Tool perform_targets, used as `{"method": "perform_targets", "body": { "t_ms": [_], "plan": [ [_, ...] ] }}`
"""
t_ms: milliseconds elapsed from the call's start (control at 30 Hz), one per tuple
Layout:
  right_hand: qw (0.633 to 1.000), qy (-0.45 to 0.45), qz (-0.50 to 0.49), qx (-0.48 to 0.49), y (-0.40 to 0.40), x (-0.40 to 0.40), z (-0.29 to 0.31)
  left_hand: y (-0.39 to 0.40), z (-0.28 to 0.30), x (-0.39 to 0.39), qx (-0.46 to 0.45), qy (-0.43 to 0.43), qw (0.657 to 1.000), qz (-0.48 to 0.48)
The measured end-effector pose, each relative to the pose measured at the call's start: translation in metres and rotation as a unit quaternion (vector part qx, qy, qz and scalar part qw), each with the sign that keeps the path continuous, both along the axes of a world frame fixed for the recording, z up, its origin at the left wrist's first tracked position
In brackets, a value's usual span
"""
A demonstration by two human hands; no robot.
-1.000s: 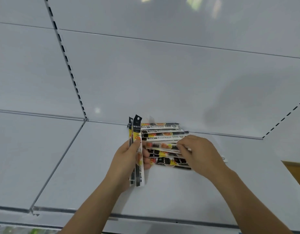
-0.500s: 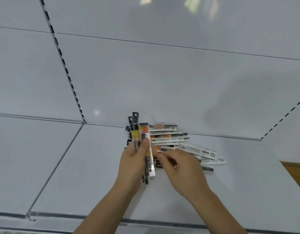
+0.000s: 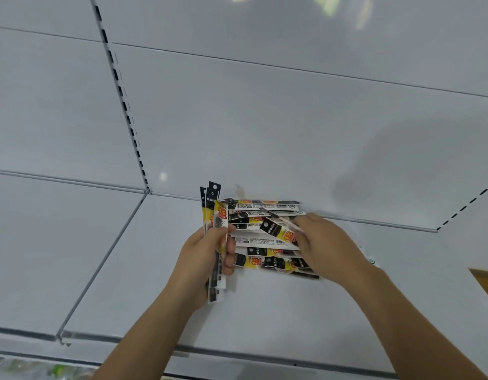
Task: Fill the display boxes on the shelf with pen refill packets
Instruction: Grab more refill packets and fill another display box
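Head cam: my left hand [image 3: 204, 256] grips a small upright bundle of refill packets [image 3: 216, 223], black tops reading "M&G" with yellow labels. My right hand [image 3: 323, 242] pinches one tilted packet [image 3: 278, 230] off the pile [image 3: 267, 257] lying on the white shelf [image 3: 127, 283]. Half a second ago that hand was over by the bundle; now it's back at the pile.

Packets in left hand [image 3: 207, 259]: white "M&G" lettering on the black top of the upright bundle [image 3: 213, 215]; red numerals on its yellow band, too blurred to read. Loose packets [image 3: 264, 237] on shelf [image 3: 264, 311]: "M&G" on one black section, barcodes and fine print illegible.
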State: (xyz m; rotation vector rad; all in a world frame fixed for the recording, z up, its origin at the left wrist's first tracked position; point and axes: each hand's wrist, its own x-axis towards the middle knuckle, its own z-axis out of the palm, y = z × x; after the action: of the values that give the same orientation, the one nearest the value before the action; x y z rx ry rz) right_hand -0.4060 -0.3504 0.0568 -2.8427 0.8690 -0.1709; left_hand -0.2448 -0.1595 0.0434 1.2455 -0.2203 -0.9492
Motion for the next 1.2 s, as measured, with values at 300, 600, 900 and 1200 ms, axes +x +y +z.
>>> {"method": "perform_targets", "body": {
  "t_ms": [300, 600, 900, 1200],
  "plan": [
    [0.999, -0.014, -0.001, -0.029, 0.001, -0.005, 0.005, -0.001, -0.003, -0.005, 0.01, -0.02, 1.0, -0.012],
    [0.999, 0.002, 0.041, 0.035, -0.03, -0.067, -0.006, -0.018, -0.007, -0.025, 0.007, -0.015, 0.997, -0.072],
    [0.996, 0.043, 0.042, 0.067, -0.041, -0.071, -0.007, -0.024, -0.009, -0.031, 0.006, -0.009, 0.997, -0.077],
    [0.996, 0.06, 0.06, 0.036, -0.048, -0.074, -0.014, -0.022, -0.009, -0.032, 0.01, -0.012, 0.997, -0.075]
  ]
}}
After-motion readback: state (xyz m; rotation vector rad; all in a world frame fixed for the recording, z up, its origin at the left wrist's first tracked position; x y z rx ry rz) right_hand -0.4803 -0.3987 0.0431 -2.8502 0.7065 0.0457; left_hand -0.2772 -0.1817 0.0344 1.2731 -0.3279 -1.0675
